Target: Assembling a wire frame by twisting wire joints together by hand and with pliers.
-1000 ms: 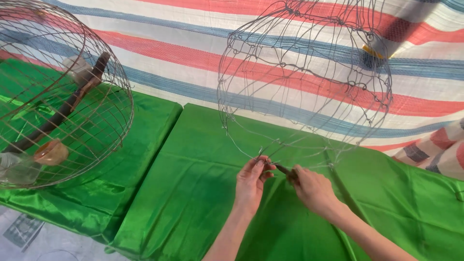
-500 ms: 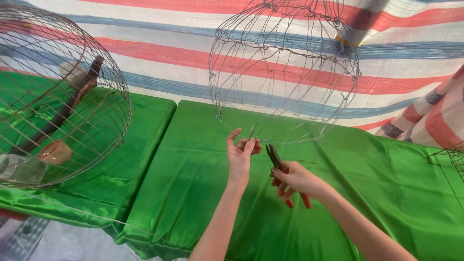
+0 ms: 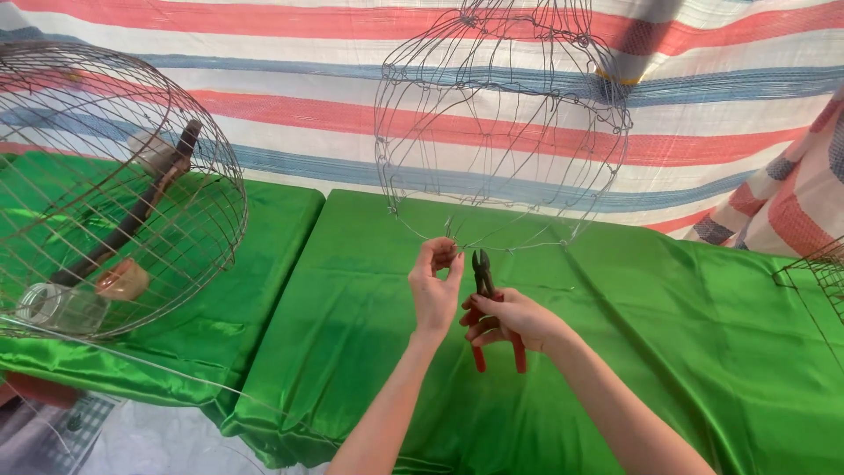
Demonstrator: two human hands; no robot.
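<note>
Glossy green cloth (image 3: 264, 352) under striped tarp (image 3: 290, 114); domed wire frame (image 3: 501, 123) at twelve o'clock, left hand (image 3: 435, 286) pinching its rim, right hand (image 3: 514, 321) clamped on red-handled pliers (image 3: 485, 303).

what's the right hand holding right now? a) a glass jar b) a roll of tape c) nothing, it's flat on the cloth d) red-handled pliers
d: the right hand grips red-handled pliers with the dark jaws pointing up, beside the left hand, which pinches the bottom rim of the hanging wire cage frame above the green cloth.
</note>
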